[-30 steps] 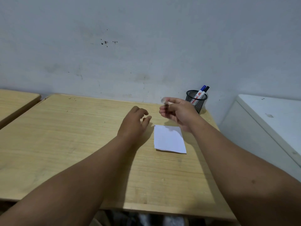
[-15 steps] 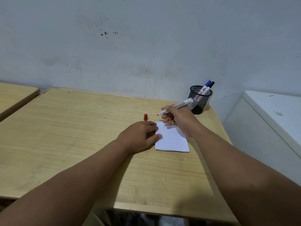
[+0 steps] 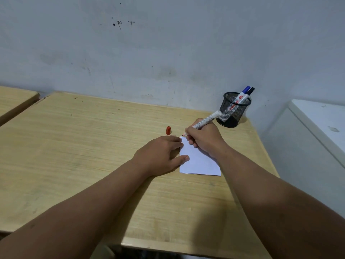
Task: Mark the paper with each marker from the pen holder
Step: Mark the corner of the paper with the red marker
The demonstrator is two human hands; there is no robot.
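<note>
counter (image 3: 93, 156): light wood-grain top, pushed against a pale wall, with a few small dark specks near its far edge
paper (image 3: 200, 163): small white folded sheet lying flat on the counter, right of centre
left hand (image 3: 158, 156): resting palm down on the counter, fingertips on the paper's left edge
red cap (image 3: 168, 130): standing on the counter just beyond the left hand, apart from the paper
pen holder (image 3: 234, 110): black mesh cup standing at the far right corner of the counter
</note>
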